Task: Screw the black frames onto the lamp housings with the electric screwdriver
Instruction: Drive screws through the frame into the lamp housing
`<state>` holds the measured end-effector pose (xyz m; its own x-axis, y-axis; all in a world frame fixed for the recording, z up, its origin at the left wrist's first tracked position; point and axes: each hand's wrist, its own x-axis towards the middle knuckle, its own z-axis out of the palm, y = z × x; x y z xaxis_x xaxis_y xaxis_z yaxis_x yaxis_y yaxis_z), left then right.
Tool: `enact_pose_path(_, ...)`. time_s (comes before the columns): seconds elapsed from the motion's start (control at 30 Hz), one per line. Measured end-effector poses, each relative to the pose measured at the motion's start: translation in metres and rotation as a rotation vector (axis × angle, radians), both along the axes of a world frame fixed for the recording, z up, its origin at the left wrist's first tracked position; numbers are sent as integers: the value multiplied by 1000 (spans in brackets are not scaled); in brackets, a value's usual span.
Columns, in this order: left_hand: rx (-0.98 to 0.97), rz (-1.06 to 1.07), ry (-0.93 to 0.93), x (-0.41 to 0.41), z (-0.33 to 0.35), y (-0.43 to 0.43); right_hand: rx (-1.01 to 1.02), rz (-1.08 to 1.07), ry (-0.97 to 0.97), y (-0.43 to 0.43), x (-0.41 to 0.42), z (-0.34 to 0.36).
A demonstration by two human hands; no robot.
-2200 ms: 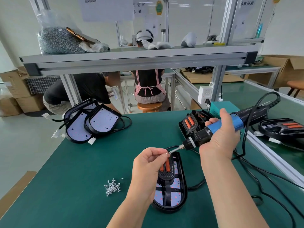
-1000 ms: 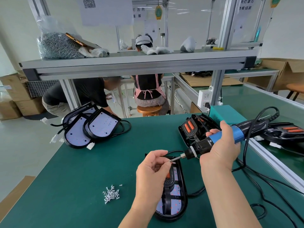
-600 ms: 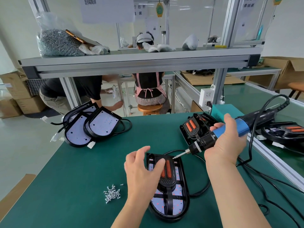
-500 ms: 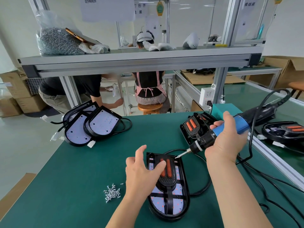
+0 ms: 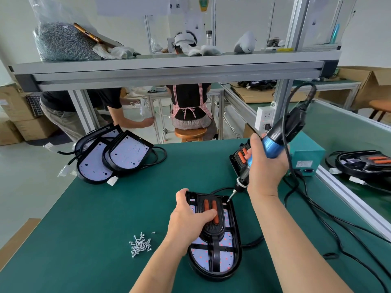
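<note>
Right hand (image 5: 266, 168) has its grip wrapped tight around the electric screwdriver (image 5: 271, 145), just below the blue section. The tool's tilted, with the bit pointing down and left of the grip. Its tip sits on the far right corner of the black frame (image 5: 213, 231), which lies on the lamp housing (image 5: 237, 250) flat on the green counter (image 5: 84, 208), just below and nearer than that grip.

Left hand (image 5: 190, 220) is clamped on the same lamp housing: fingers (image 5: 182, 193) curl over its far left corner and the thumb lies across the orange bars (image 5: 208, 206) in the middle of the frame. So the two grips are on opposite sides of the far end, close together.

A pile of loose screws (image 5: 140, 246) sits left of the left grip. Further out left, a stack of bare housings (image 5: 118, 157) leans together. Right behind the right grip there's another framed lamp (image 5: 240, 158), partly hidden by the hand, and a teal box (image 5: 306, 155) beside it. The screwdriver's black cable (image 5: 317, 210) loops over the counter right of the forearm.
</note>
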<state>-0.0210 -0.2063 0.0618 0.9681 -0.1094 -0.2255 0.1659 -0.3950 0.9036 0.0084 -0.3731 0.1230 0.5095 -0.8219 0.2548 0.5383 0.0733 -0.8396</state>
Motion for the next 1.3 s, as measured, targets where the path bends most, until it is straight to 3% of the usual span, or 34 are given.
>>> enact_pose_path(0.67, -86, 29, 2, 2, -9, 0, -169, 77, 123, 6, 20, -18)
enact_pose_path(1.3, -102, 28, 4, 4, -12, 0, -168, 67, 149, 8, 22, -15)
